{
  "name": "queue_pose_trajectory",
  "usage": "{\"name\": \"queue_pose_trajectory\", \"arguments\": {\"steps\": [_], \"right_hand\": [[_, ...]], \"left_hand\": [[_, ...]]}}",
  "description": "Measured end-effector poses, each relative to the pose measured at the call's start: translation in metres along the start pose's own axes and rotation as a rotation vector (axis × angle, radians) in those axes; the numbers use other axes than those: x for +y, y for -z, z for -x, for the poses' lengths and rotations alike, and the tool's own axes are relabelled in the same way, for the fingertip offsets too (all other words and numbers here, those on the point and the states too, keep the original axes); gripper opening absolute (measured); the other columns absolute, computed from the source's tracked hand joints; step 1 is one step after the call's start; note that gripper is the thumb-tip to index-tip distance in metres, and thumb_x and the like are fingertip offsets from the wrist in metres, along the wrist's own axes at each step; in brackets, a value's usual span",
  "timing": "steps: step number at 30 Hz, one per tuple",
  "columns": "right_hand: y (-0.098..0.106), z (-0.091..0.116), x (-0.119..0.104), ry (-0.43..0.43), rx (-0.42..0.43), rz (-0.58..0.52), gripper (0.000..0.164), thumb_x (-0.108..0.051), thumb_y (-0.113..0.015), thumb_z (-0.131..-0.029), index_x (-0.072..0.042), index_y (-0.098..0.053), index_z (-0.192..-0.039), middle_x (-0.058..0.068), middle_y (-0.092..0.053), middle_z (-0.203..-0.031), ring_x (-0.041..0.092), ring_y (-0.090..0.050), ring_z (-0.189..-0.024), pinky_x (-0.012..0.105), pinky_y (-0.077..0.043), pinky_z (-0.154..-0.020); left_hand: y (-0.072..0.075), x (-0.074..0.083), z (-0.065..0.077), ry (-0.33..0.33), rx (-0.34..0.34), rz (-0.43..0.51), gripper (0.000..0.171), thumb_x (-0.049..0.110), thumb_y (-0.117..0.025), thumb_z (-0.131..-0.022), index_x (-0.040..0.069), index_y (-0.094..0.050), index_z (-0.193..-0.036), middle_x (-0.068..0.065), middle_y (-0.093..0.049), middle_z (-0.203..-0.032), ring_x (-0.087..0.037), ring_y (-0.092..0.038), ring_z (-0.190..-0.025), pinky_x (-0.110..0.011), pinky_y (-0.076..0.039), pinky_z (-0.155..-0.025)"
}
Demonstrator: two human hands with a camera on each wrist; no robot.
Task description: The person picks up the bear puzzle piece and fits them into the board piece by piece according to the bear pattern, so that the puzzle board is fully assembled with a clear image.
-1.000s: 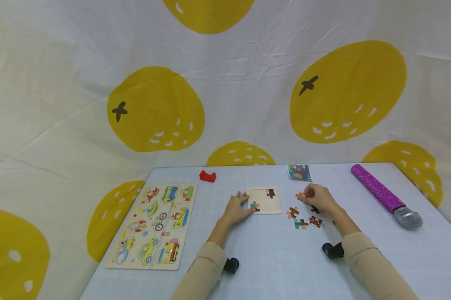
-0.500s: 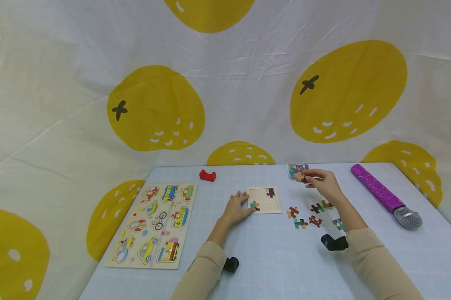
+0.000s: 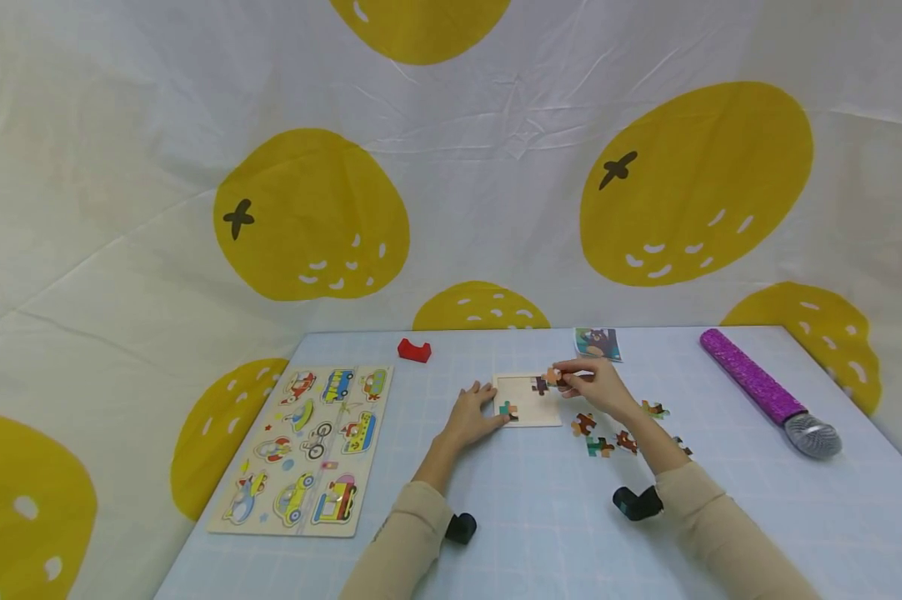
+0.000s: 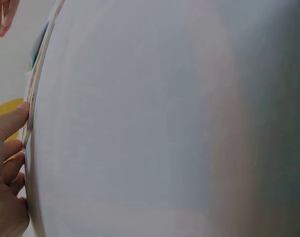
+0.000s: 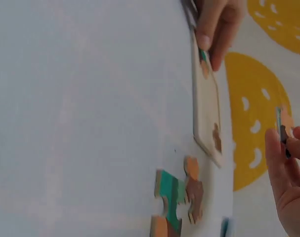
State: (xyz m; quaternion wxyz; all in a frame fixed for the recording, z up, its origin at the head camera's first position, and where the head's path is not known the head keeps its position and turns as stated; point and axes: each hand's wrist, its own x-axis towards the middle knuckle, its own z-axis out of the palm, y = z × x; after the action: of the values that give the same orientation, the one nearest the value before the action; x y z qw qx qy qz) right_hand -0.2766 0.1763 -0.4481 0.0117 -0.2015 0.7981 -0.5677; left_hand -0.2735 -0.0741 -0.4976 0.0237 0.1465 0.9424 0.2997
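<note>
One puzzle piece [image 3: 553, 377], pinched in the grip of the right hand [image 3: 597, 389], shows over the upper right corner of the tray [image 3: 524, 398], mid-frame. Left hand [image 3: 470, 418], grip spread, touches tray's left. Seemingly placing; next calls for aligning, lowering.

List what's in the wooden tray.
In the tray: a green piece by the left hand, a dark piece toward the far right corner. Anything under the left thumb is hidden; the right hand and held piece cover that corner in the head view.
</note>
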Motion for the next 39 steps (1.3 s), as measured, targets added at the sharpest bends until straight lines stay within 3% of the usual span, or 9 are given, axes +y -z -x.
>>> {"name": "queue_pose_trajectory", "arguments": {"steps": [5,11,19,28,30,35,39], "right_hand": [[-0.026,-0.007,0.003,-0.014,-0.09,0.115,0.026,0.007,-0.057,-0.087,0.014,-0.062,-0.112,0.03,-0.062,-0.107,0.035,-0.066,-0.086,0.037,-0.056,-0.072],[-0.049,-0.012,0.013,-0.032,-0.14,0.257,0.023,0.0,-0.064,-0.084,0.007,-0.068,-0.105,0.02,-0.067,-0.101,0.023,-0.063,-0.082,0.029,-0.053,-0.069],[-0.062,-0.013,0.017,-0.012,-0.107,0.364,0.016,-0.004,-0.067,-0.083,0.004,-0.071,-0.096,0.015,-0.069,-0.093,0.015,-0.059,-0.073,0.026,-0.048,-0.06],[-0.068,-0.013,0.013,-0.03,-0.072,0.402,0.015,-0.004,-0.067,-0.083,0.004,-0.071,-0.095,0.013,-0.069,-0.089,0.02,-0.062,-0.077,0.032,-0.051,-0.067],[-0.07,-0.013,0.013,-0.047,-0.063,0.4,0.015,-0.005,-0.068,-0.084,0.004,-0.071,-0.095,0.013,-0.069,-0.09,0.022,-0.062,-0.079,0.034,-0.051,-0.068],[-0.072,-0.01,0.014,-0.023,-0.034,0.423,0.014,-0.005,-0.069,-0.083,0.003,-0.071,-0.094,0.013,-0.069,-0.089,0.024,-0.063,-0.079,0.036,-0.052,-0.069],[-0.073,-0.01,0.015,0.016,0.001,0.434,0.011,-0.005,-0.07,-0.082,0.002,-0.071,-0.091,0.012,-0.07,-0.087,0.025,-0.064,-0.081,0.039,-0.053,-0.071]], "left_hand": [[0.001,-0.001,0.0,-0.018,0.007,-0.007,0.058,0.032,-0.07,-0.085,0.0,-0.054,-0.131,-0.013,-0.047,-0.14,-0.033,-0.033,-0.136,-0.049,-0.022,-0.112],[0.002,0.001,0.002,-0.012,-0.003,0.028,0.058,0.031,-0.07,-0.084,0.0,-0.054,-0.131,-0.014,-0.046,-0.141,-0.034,-0.031,-0.137,-0.049,-0.02,-0.112],[0.002,0.002,0.002,-0.005,-0.001,0.035,0.058,0.031,-0.07,-0.085,0.0,-0.054,-0.131,-0.014,-0.046,-0.141,-0.032,-0.031,-0.137,-0.048,-0.02,-0.112],[0.002,0.0,0.002,-0.015,0.007,0.03,0.057,0.03,-0.071,-0.084,-0.001,-0.055,-0.13,-0.015,-0.047,-0.14,-0.034,-0.032,-0.136,-0.049,-0.02,-0.112],[0.002,0.001,0.003,-0.03,0.029,0.001,0.054,0.03,-0.072,-0.083,0.0,-0.058,-0.126,-0.015,-0.051,-0.136,-0.034,-0.036,-0.134,-0.049,-0.023,-0.111],[0.0,0.009,0.005,-0.126,0.14,-0.16,0.04,0.029,-0.076,-0.079,0.004,-0.068,-0.11,-0.01,-0.067,-0.109,-0.028,-0.055,-0.111,-0.039,-0.044,-0.096],[-0.001,0.018,0.006,-0.233,0.215,-0.299,0.029,0.025,-0.079,-0.076,0.009,-0.072,-0.1,-0.004,-0.065,-0.097,-0.02,-0.054,-0.097,-0.029,-0.048,-0.085]]}}
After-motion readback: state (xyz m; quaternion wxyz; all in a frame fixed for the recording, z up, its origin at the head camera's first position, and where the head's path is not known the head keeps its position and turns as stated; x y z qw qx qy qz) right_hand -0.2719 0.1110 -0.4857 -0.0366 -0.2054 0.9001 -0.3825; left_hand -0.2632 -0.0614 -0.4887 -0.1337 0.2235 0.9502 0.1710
